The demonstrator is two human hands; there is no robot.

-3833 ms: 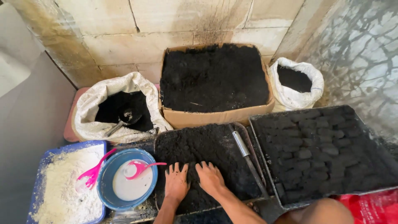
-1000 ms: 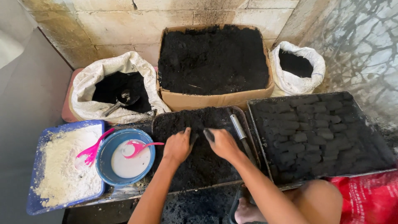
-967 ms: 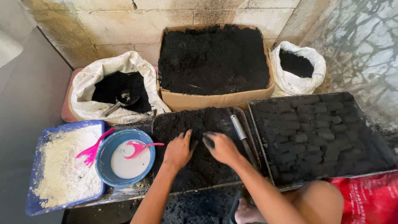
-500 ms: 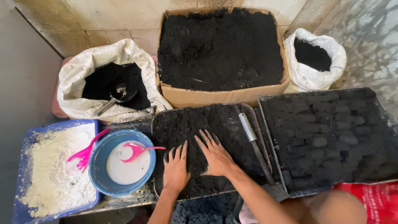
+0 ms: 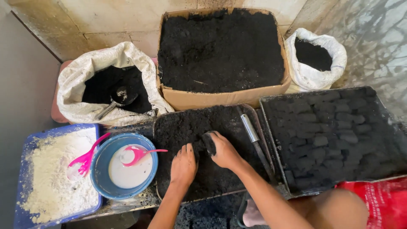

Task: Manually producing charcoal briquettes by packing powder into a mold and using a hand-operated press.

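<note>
Both hands were spread flat; now the right hand (image 5: 224,149) cups a black powder clump (image 5: 208,143) on the dark metal tray (image 5: 254,111), while the left hand (image 5: 183,165) rests flat alongside.

Bare forearms, no sleeves; left grip (image 5: 183,165) and right grip (image 5: 225,152) ungloved, black dust on fingers.

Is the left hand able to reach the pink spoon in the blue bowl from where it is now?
Probably yes. The left hand lies flat on the black mix in the dark tray, right beside the blue bowl. The pink spoon points its handle toward that hand, and nothing stands between them.
</note>
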